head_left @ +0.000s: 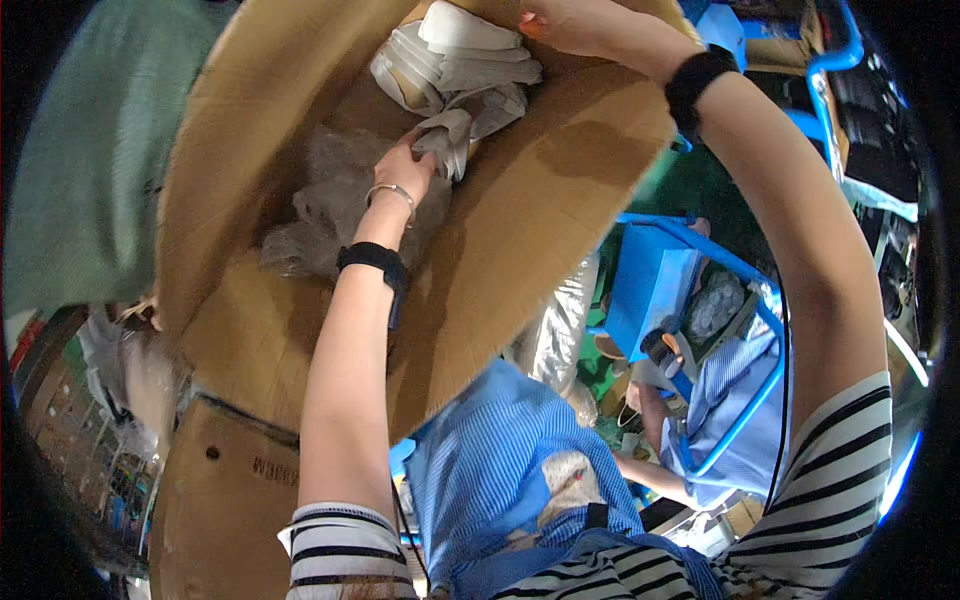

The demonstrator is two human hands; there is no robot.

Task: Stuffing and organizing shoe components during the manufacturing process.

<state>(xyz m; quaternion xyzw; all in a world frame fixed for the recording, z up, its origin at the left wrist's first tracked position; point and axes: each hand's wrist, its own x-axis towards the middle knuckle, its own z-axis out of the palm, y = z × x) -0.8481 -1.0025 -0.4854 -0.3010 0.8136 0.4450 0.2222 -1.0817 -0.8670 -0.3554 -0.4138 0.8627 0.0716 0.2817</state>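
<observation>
So I had my left hand point(405, 170) down inside the big cardboard box point(560, 190), fingers pinched shut on a loose corner of the pale cloth bundle point(455, 70), which sat just above and to the right of that hand, against the box's inner wall. My right hand point(560, 22) was up at the rim beyond the bundle; it ran out of view there, so I couldn't tell how open it was. My take was that grabbing lower, under the folds, would beat tugging one corner (those stacks fan out fast). Count-wise: one box in hand, one bundle of maybe four or five folded pieces, one crumpled clear plastic wrap point(320, 200) just left of my wrist, two black wristbands, one bracelet.
</observation>
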